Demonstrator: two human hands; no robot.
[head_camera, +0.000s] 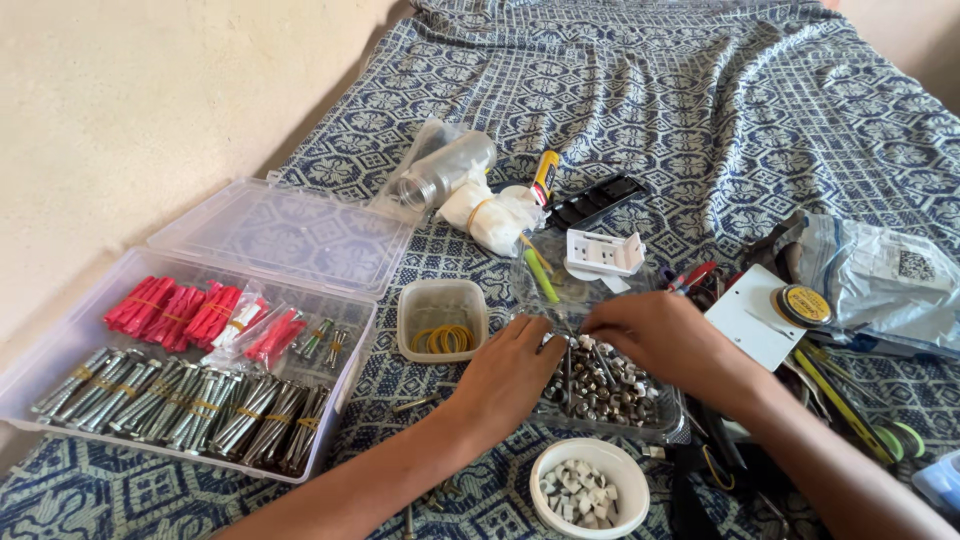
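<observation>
My left hand (505, 375) and my right hand (655, 335) reach together over a clear tray (665, 422) heaped with small metal nuts and bolts (605, 385). The fingertips of both hands meet at the tray's far edge and touch the metal pieces; what they pinch is too small to tell. A small clear tub holding yellow rubber bands (443, 338) stands just left of my left hand. A white round bowl of pale plastic pieces (588, 488) sits in front of the tray.
An open clear plastic box (60, 345) at left holds red wall plugs (175, 310) and bundled long bolts (190, 405). Beyond lie a clear jar (450, 168), a white cloth bundle (495, 215), a white bracket (603, 252), a tape roll (803, 305) and plastic bags (880, 275) on the blue patterned bedsheet.
</observation>
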